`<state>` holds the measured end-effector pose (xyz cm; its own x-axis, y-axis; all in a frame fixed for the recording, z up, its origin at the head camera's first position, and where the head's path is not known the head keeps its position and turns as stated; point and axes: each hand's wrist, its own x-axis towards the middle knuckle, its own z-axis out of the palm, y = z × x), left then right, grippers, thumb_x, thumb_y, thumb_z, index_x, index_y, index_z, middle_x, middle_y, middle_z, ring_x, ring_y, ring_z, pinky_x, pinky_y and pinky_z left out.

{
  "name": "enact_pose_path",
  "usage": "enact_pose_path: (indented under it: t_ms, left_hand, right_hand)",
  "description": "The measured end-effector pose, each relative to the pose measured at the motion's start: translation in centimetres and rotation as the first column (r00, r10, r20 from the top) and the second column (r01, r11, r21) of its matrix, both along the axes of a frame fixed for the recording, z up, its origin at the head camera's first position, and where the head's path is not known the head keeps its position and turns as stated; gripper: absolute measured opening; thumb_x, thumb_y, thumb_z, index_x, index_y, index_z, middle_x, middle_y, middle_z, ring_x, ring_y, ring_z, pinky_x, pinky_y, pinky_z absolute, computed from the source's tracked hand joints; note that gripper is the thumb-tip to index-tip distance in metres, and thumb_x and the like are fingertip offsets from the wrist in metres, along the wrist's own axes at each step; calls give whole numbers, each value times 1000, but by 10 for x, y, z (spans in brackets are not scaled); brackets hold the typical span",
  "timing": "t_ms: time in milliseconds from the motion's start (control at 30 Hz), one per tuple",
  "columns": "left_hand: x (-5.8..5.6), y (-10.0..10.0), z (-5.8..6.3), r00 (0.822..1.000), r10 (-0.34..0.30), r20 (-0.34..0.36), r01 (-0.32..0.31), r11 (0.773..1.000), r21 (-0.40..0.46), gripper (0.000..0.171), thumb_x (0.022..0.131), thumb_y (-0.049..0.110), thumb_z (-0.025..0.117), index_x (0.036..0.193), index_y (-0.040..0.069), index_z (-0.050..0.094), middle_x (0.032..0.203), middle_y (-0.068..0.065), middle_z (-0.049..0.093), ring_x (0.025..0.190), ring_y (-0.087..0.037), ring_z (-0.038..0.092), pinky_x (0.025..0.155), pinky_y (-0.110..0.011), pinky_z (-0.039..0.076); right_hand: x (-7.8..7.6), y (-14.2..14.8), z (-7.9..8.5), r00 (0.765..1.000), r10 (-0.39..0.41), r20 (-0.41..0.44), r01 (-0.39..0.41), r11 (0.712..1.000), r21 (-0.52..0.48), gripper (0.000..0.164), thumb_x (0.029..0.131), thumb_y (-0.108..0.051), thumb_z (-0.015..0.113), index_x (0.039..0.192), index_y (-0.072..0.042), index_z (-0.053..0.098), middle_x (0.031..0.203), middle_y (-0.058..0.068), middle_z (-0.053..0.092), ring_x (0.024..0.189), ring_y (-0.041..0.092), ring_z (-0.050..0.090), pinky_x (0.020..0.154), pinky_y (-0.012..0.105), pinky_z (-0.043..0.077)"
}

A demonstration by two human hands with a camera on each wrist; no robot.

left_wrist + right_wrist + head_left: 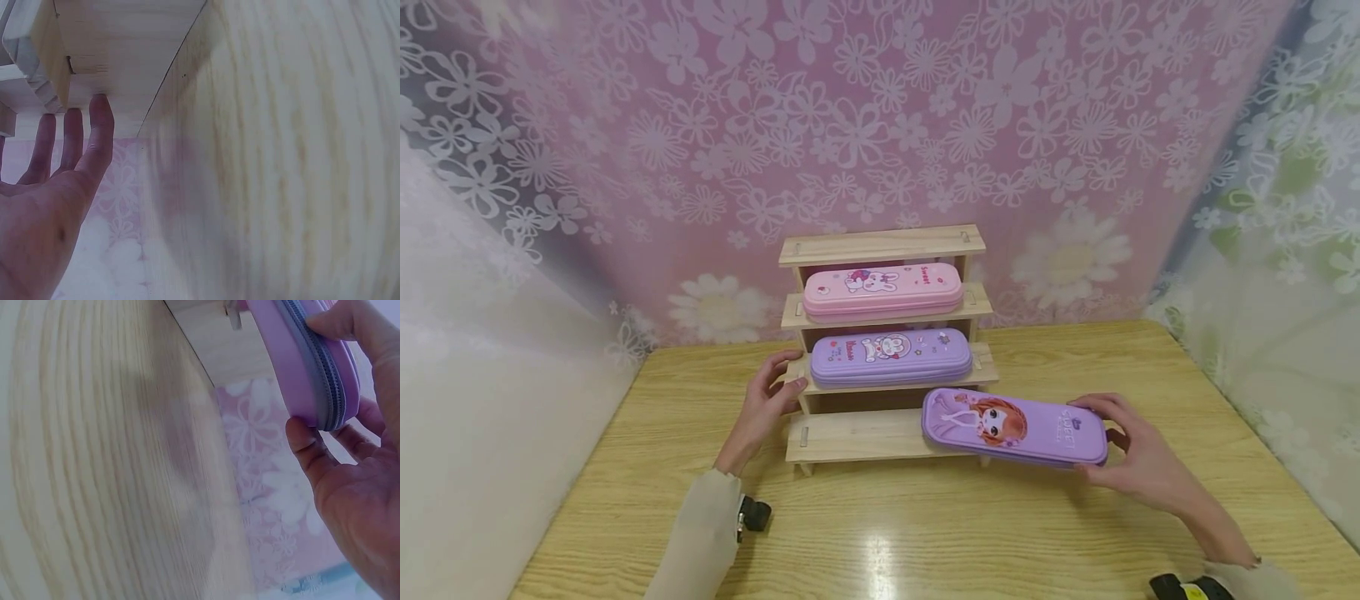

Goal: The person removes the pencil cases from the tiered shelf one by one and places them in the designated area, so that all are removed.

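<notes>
A purple pencil case with a girl's picture lies slanted, its left end over the lowest board of a small wooden rack and its right end out past the rack. My right hand grips that outer end, and the right wrist view shows the thumb by the case's zipper. At the rack's left side, my left hand holds the end of the second board from the bottom. Its fingertips meet the side panel in the left wrist view.
A lilac rabbit pencil case rests on the second board up, and a pink one on the board above. The rack stands on a wood-grain table. Behind hangs a pink flowered curtain, with pale fabric at both sides.
</notes>
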<state>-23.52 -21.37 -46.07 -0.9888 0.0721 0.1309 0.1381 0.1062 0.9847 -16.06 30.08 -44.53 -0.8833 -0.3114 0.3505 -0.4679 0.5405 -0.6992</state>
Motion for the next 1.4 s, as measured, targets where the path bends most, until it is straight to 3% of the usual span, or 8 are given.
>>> enact_pose_path:
  t_ms: [333,600,900,1000,1233,1400]
  left_hand:
    - [-4,-1,-1,1000,-6,-3,6,1000,-1,46,102,14,61,146,12,48,142,-16,50,100,-10,66,78,-32,61]
    - [-4,-1,1,1000,-3,-10,3,1000,-14,46,102,15,61,146,14,48,143,-17,50,99,-10,66,78,-31,60]
    - [-5,-3,0,1000,7,-10,-7,1000,-9,45,102,14,61,145,14,48,140,-11,52,101,-14,66,79,-36,60]
    - [-4,-2,2,1000,5,-12,-5,1000,-11,45,101,14,62,144,14,49,140,-11,51,100,-13,66,78,-35,60]
    - [0,-1,4,1000,1,1,-1,1000,-16,45,101,15,63,144,16,50,143,-15,51,97,-13,65,77,-33,60]
    - [1,-2,4,1000,3,9,-2,1000,-28,44,101,16,63,144,17,51,145,-15,49,98,-14,65,80,-37,60]
  right_hand:
    - [2,23,-2,999,-31,-18,31,1000,1,76,70,10,85,138,-9,56,133,0,47,110,-5,47,82,5,43]
    - [5,41,-3,999,-41,-27,41,999,1,76,69,13,84,137,-4,56,133,-16,47,108,-5,46,78,6,43]
    - [8,56,-1,997,-77,-25,77,997,-13,79,68,16,83,138,-9,57,133,-9,50,108,-4,47,78,7,43]
    - [11,64,-1,995,-92,-25,92,996,-7,80,68,17,83,140,-7,55,136,-12,49,111,-7,46,79,5,43]
    - [15,78,-5,985,-172,-28,171,985,-24,78,68,15,84,138,-4,55,131,-21,47,107,-7,45,79,3,41]
    - [11,79,-14,959,-283,-14,282,959,-18,73,71,7,87,136,0,54,123,-25,46,103,-12,46,77,0,41]
